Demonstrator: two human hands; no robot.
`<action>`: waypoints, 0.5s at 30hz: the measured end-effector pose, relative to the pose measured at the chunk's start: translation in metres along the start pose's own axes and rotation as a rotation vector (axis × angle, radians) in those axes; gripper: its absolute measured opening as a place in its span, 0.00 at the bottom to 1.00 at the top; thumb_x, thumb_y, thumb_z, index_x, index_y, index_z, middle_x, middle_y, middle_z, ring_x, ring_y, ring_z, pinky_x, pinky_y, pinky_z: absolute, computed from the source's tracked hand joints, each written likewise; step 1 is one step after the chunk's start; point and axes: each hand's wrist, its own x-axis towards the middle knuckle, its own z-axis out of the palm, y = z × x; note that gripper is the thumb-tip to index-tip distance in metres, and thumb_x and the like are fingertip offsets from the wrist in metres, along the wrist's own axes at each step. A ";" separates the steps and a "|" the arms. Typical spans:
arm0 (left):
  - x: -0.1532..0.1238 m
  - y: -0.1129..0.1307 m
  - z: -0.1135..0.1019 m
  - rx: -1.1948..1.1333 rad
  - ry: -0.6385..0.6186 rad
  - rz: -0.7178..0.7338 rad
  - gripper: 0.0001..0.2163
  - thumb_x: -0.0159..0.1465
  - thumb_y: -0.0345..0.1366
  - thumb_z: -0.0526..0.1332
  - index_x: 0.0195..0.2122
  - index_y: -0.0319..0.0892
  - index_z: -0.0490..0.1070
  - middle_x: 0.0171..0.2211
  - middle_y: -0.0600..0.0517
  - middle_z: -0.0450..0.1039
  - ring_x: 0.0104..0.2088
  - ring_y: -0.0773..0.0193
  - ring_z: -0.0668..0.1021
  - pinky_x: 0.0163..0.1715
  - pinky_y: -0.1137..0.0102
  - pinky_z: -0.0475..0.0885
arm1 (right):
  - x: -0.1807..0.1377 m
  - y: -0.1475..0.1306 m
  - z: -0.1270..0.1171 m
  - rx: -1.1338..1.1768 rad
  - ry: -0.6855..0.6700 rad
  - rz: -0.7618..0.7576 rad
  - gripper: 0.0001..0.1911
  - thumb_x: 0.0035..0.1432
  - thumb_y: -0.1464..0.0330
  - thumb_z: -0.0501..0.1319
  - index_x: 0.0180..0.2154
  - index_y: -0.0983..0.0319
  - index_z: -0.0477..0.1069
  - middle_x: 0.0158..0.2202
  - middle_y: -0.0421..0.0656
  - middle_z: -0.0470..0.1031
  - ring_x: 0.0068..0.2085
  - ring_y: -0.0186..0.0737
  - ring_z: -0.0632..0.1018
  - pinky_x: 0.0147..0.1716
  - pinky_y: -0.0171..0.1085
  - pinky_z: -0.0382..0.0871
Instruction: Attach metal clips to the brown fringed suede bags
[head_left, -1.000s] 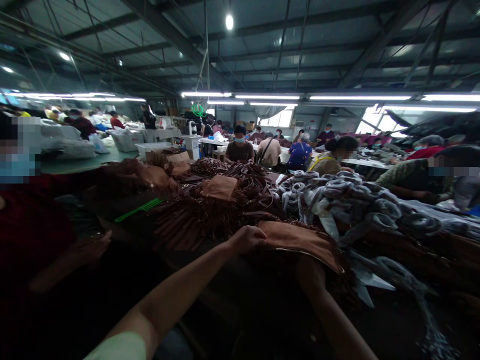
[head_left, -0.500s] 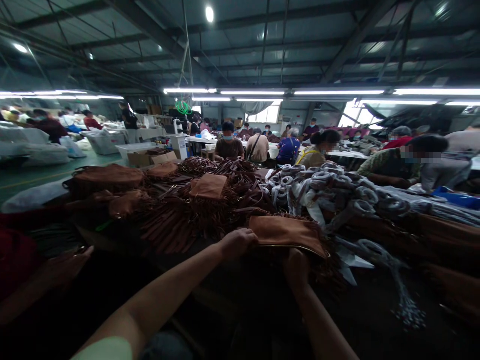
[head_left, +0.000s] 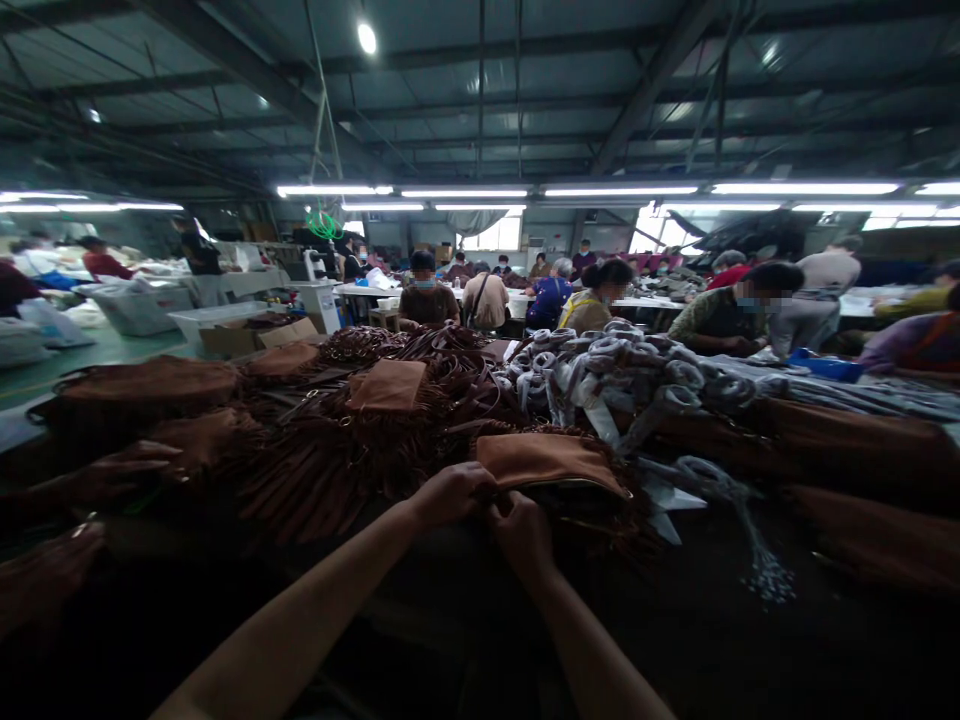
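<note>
A brown suede bag (head_left: 551,462) with fringe and a zip edge lies in front of me on the dark table. My left hand (head_left: 448,495) is closed on the bag's near left corner. My right hand (head_left: 523,532) sits right beside it, fingers curled on the bag's near edge by the zip. Both forearms reach up from the bottom of the view. What the fingers pinch beyond the bag's edge is too dark to make out.
A heap of brown fringed bags (head_left: 315,440) and straps fills the table's left and middle. Coiled grey straps (head_left: 637,375) pile up to the right. Another person's hands (head_left: 112,475) work at the far left. Several seated people (head_left: 592,305) work at tables behind.
My right hand has moved left along the bag's near edge and now lies next to my left hand. The view has panned right and the person at left has slid out of frame.
</note>
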 end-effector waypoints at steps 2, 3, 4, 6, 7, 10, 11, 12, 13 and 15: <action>-0.001 0.004 0.013 0.149 0.053 -0.019 0.14 0.58 0.25 0.57 0.45 0.41 0.70 0.42 0.49 0.71 0.44 0.61 0.73 0.46 0.69 0.68 | 0.000 -0.003 0.001 -0.070 -0.003 0.067 0.13 0.60 0.64 0.52 0.38 0.63 0.72 0.36 0.48 0.78 0.37 0.40 0.78 0.29 0.32 0.61; -0.001 0.006 0.021 0.239 0.075 -0.037 0.14 0.59 0.25 0.56 0.46 0.40 0.69 0.42 0.48 0.71 0.45 0.60 0.72 0.46 0.67 0.68 | 0.000 -0.005 0.002 -0.110 -0.018 0.085 0.13 0.62 0.65 0.51 0.39 0.63 0.72 0.37 0.49 0.78 0.37 0.40 0.78 0.30 0.32 0.61; -0.001 0.007 0.029 0.326 0.089 -0.056 0.13 0.60 0.25 0.55 0.46 0.39 0.68 0.42 0.46 0.71 0.45 0.58 0.71 0.45 0.66 0.69 | 0.000 -0.007 0.001 -0.148 -0.038 0.085 0.14 0.63 0.65 0.49 0.39 0.64 0.71 0.38 0.50 0.78 0.38 0.40 0.78 0.31 0.33 0.62; 0.000 0.007 0.040 0.465 0.078 -0.075 0.12 0.61 0.25 0.54 0.46 0.36 0.68 0.42 0.44 0.71 0.44 0.56 0.72 0.43 0.65 0.70 | 0.001 -0.010 -0.003 -0.230 -0.070 0.042 0.15 0.64 0.65 0.48 0.39 0.64 0.71 0.37 0.50 0.78 0.37 0.40 0.78 0.32 0.33 0.62; 0.001 0.007 0.043 0.512 0.059 -0.070 0.12 0.61 0.25 0.53 0.45 0.35 0.68 0.41 0.44 0.71 0.43 0.56 0.72 0.43 0.64 0.70 | 0.001 -0.010 -0.007 -0.280 -0.071 0.005 0.15 0.65 0.64 0.48 0.38 0.63 0.71 0.36 0.50 0.78 0.37 0.40 0.78 0.32 0.33 0.63; 0.003 0.002 0.035 0.580 0.034 -0.061 0.13 0.61 0.23 0.52 0.45 0.35 0.68 0.41 0.43 0.71 0.42 0.57 0.72 0.43 0.65 0.70 | -0.003 0.001 -0.031 -0.451 -0.007 -0.067 0.16 0.66 0.66 0.47 0.35 0.63 0.71 0.33 0.49 0.78 0.34 0.39 0.79 0.29 0.32 0.62; 0.003 0.000 0.030 0.586 0.043 -0.075 0.14 0.62 0.23 0.51 0.46 0.35 0.68 0.41 0.43 0.71 0.43 0.57 0.72 0.43 0.65 0.70 | -0.005 0.009 -0.041 -0.502 0.027 -0.074 0.17 0.67 0.66 0.46 0.34 0.63 0.70 0.33 0.48 0.77 0.32 0.39 0.79 0.27 0.32 0.61; 0.004 -0.003 0.023 0.583 0.055 -0.094 0.15 0.62 0.22 0.50 0.48 0.34 0.68 0.43 0.42 0.71 0.44 0.56 0.71 0.44 0.65 0.70 | -0.008 0.018 -0.052 -0.548 0.066 -0.074 0.18 0.67 0.66 0.45 0.33 0.64 0.70 0.32 0.48 0.77 0.31 0.38 0.78 0.25 0.31 0.59; 0.004 -0.005 0.017 0.574 0.063 -0.111 0.16 0.62 0.22 0.50 0.49 0.34 0.67 0.44 0.42 0.71 0.45 0.57 0.71 0.45 0.65 0.69 | -0.011 0.027 -0.063 -0.590 0.103 -0.068 0.18 0.67 0.66 0.45 0.33 0.63 0.70 0.31 0.48 0.77 0.30 0.38 0.78 0.24 0.31 0.58; 0.005 -0.009 0.009 0.537 0.062 -0.128 0.16 0.62 0.22 0.50 0.49 0.35 0.67 0.45 0.43 0.70 0.46 0.58 0.70 0.48 0.65 0.68 | -0.017 0.047 -0.081 -0.653 0.162 -0.072 0.18 0.67 0.64 0.46 0.32 0.63 0.69 0.30 0.46 0.77 0.28 0.36 0.78 0.22 0.31 0.54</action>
